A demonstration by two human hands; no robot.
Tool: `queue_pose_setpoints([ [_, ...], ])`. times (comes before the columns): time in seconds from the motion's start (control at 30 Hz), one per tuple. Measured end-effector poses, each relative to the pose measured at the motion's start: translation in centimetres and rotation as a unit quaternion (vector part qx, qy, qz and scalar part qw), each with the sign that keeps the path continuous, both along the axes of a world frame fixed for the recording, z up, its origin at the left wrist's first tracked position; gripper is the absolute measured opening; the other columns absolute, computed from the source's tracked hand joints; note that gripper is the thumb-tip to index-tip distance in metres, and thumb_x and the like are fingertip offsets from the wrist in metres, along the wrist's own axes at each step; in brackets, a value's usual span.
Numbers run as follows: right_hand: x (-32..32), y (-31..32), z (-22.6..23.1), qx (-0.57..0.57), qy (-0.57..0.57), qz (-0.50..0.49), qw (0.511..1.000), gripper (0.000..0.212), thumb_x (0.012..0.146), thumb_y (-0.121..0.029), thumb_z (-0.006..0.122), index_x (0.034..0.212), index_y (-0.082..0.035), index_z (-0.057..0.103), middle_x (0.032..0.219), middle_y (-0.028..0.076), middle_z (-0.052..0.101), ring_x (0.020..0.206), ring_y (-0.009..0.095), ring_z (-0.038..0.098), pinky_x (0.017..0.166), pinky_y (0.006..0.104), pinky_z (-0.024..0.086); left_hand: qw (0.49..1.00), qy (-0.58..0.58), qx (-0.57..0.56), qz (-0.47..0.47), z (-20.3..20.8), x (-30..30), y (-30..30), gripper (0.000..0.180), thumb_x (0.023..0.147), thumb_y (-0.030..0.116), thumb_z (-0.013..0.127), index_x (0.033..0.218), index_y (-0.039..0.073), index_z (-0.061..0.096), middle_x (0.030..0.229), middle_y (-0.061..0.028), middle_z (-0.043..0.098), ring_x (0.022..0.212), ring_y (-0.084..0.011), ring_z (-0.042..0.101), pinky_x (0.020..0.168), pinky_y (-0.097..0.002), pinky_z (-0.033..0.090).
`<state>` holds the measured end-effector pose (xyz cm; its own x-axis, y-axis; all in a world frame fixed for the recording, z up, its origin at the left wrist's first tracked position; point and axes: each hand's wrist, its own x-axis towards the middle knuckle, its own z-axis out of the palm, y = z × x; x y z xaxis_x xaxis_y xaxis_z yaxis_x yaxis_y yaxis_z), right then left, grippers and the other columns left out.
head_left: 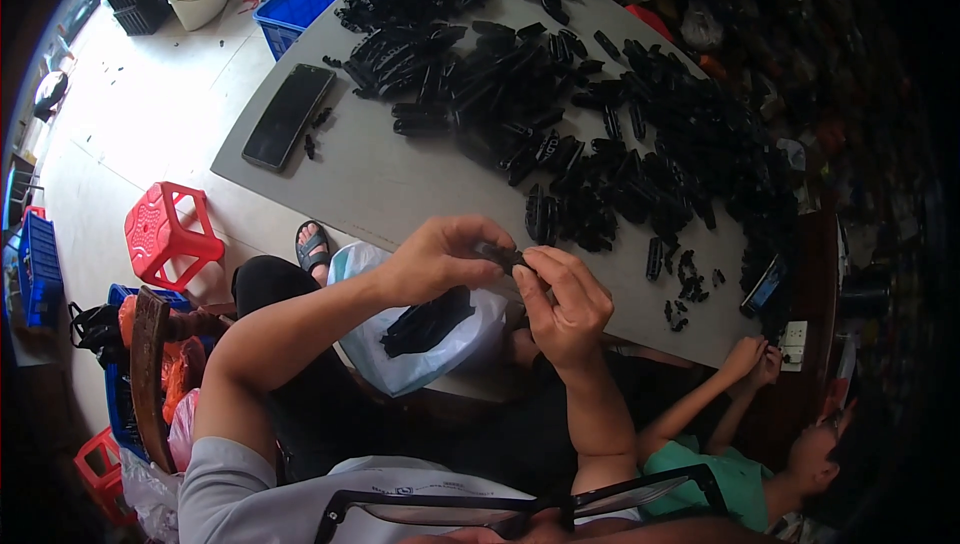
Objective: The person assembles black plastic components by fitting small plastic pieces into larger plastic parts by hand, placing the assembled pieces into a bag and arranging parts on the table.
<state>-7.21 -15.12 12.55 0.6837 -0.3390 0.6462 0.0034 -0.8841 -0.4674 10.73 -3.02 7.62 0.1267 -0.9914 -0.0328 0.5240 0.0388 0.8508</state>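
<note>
Head cam: you've got a small black part point(508, 257) pinched in the fingers point(560, 266) of your left hand point(437, 257) and right hand point(570, 309), right by the worktop point(385, 174), black pieces point(510, 79) heaped beyond, open white bag point(487, 332) below.

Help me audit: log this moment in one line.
left hand: holding black part; right hand: pinching its end; table: black pieces heaped

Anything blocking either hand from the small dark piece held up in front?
Nothing visible. The left hand and right hand both have fingers on the small dark piece, with no object showing between. The heaped black plastic parts lie beyond the hands, on the pale grey tabletop.
</note>
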Motion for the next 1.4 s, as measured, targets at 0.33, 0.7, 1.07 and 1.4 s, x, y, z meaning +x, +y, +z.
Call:
queue_pose_setpoints([
  [0.33,0.4,0.3,-0.2,0.015,0.016,0.018,1.000,0.017,0.088,-0.002,0.082,0.105,0.000,0.078,0.102,0.015,0.078,0.087,0.029,0.079,0.074,0.0364,0.064,0.998,-0.054,-0.008,-0.032,0.2,0.5,0.1,0.030,0.098,0.004,0.075,0.125,-0.003,0.064,0.102,-0.0071,0.073,0.086,-0.0131,0.073,0.080,-0.0274,0.061],
  [0.7,0.5,-0.8,-0.8,0.471,0.172,0.051,0.864,0.022,0.098,-0.013,0.075,0.114,0.002,0.071,0.094,0.011,0.077,0.077,0.014,0.072,0.065,0.0287,0.055,0.999,-0.028,0.009,-0.021,0.4,0.7,0.3,0.024,0.106,0.015,0.066,0.124,-0.001,0.063,0.105,-0.0078,0.071,0.090,-0.0141,0.070,0.082,-0.0296,0.058],
  [1.07,0.0,-0.6,-2.0,0.363,0.255,0.087,0.892,0.031,0.096,-0.025,0.078,0.114,-0.001,0.069,0.087,0.014,0.077,0.079,0.024,0.076,0.071,0.0366,0.058,0.816,-0.567,0.091,0.063,1.4,1.9,-0.8,0.034,0.102,0.022,0.072,0.128,0.002,0.063,0.099,-0.0113,0.074,0.079,-0.0191,0.073,0.075,-0.0303,0.058],
  [1.4,-0.8,-2.9,-1.7,0.080,0.243,-0.161,0.953,0.033,0.090,-0.021,0.081,0.119,-0.009,0.072,0.087,0.008,0.077,0.079,0.028,0.076,0.071,0.0415,0.059,0.559,-0.782,-0.038,0.274,-0.6,5.9,-5.2,0.040,0.090,0.010,0.071,0.129,0.006,0.066,0.130,-0.0127,0.067,0.135,-0.0357,0.055,0.116,-0.0495,0.043],
])
